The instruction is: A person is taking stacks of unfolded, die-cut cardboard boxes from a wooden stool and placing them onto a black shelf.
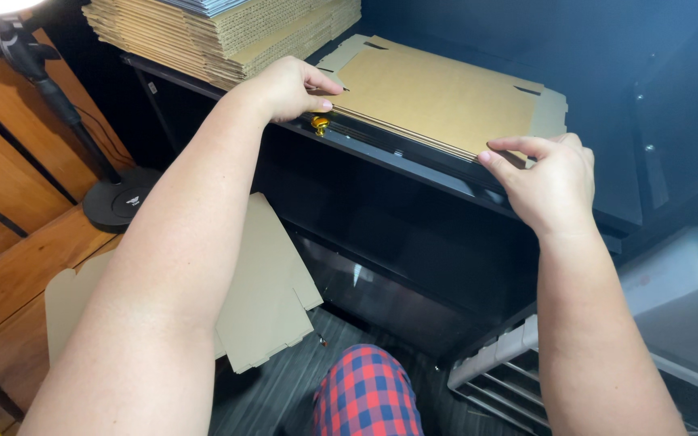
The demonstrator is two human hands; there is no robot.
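Observation:
A flat brown cardboard sheet [438, 95] with cut notches lies on the bed of a black machine [414, 210]. My left hand [288, 85] rests on the sheet's near left corner, fingers pressing its edge. At the near right edge, my right hand [547, 182] pinches the sheet with thumb and fingers. A small yellow knob [320, 124] sits on the machine's front rail just below my left hand.
A tall stack of flat cardboard [220, 32] stands at the back left. A cut cardboard piece [264, 282] leans on the floor by the machine. A black lamp stand [115, 198] sits on wooden boards at left. A grey plastic crate [680, 307] is at right. My plaid-clad knee [365, 396] shows below.

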